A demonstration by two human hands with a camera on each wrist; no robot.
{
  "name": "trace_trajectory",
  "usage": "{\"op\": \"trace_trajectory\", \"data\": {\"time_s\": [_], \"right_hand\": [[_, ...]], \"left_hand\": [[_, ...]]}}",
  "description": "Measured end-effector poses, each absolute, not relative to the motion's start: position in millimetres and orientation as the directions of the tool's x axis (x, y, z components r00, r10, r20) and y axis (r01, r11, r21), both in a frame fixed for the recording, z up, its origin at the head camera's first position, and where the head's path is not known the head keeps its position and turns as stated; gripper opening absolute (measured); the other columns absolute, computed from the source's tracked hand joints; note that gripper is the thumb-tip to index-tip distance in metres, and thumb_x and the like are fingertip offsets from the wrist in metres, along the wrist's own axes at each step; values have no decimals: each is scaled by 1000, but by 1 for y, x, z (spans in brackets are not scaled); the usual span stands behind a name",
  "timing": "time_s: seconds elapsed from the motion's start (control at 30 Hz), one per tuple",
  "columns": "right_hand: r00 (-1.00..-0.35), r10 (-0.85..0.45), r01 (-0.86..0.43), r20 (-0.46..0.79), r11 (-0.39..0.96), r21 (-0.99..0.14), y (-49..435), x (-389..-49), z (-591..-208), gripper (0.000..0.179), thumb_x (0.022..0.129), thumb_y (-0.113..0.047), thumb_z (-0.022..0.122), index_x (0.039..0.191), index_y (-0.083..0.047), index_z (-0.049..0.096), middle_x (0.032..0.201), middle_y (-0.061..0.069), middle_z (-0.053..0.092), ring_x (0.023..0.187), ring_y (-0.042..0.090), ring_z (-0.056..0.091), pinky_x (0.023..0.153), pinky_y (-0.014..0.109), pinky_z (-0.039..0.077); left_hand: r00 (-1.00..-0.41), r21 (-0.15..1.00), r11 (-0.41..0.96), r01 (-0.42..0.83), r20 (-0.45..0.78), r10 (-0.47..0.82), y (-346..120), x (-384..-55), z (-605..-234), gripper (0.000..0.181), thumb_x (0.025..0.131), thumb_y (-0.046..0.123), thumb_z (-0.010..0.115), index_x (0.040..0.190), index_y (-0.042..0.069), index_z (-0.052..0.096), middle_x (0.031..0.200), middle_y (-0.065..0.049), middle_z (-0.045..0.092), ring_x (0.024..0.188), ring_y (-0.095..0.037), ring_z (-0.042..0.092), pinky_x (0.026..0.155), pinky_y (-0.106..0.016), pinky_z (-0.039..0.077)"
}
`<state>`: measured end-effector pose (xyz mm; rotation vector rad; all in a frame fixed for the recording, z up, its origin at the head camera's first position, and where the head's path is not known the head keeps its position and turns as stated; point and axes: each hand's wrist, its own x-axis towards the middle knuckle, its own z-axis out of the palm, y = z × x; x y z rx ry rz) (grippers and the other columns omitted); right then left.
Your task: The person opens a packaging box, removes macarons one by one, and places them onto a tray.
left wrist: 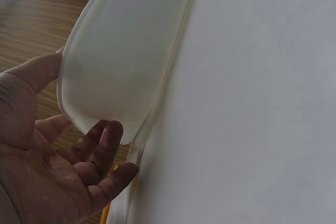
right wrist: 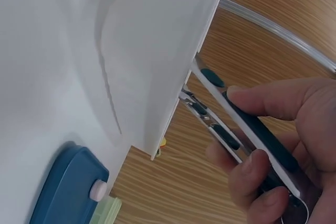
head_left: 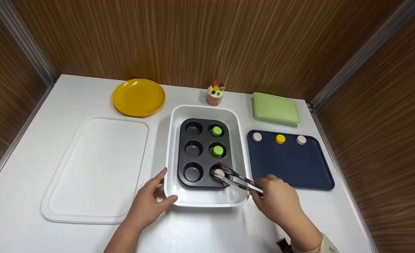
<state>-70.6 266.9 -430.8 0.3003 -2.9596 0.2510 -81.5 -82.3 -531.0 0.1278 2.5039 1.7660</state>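
Left hand (head_left: 147,203): thumb and fingers spread, touching the white bin (head_left: 207,196) at its 7 o'clock corner.
Right hand (head_left: 279,199): fingers curled round tongs (right wrist: 262,137), entering from 4 o'clock.
Pale cap (head_left: 220,173): muffin tin (head_left: 205,158), 5 o'clock cup, by the tongs' tips.
Green caps (head_left: 218,151): 2, at 1 and 3 o'clock.

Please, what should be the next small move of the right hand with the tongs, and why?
Perhaps the right hand should ease the tongs open, leaving the pale piece in the near right cup of the muffin pan. The tongs reach round this piece, it appears to be within the cup, and two green pieces sit farther up the same column.
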Motion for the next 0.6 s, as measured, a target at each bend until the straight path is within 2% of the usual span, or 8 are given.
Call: {"op": "trace_trajectory", "data": {"time_s": [0.17,0.37,0.6], "right_hand": [[-968,-185,-209,172,968,-137,264,-70,-433,24,80,-16,87,71,-16,65,69,-2,49,53,23,53,47,45,45],[-969,-189,-209,162,970,-122,260,-68,-434,23,79,-15,90,73,-14,68,70,0,53,55,27,59,47,45,46],[-969,-193,-213,156,969,-124,262,-67,-437,21,80,-15,92,76,-14,71,69,-1,52,54,24,57,46,41,44]], "left_hand": [[-993,940,341,31,-10,117,-82,-81,-531,88,85,17,91,161,10,46,129,-16,67,90,-16,67,79,-37,55],[-993,938,344,33,-7,116,-83,-81,-530,88,85,16,90,161,9,46,130,-17,68,89,-16,67,79,-35,53],[-994,939,344,21,-19,112,-83,-80,-530,88,85,17,91,161,11,46,131,-16,67,90,-16,67,80,-36,55]]}}
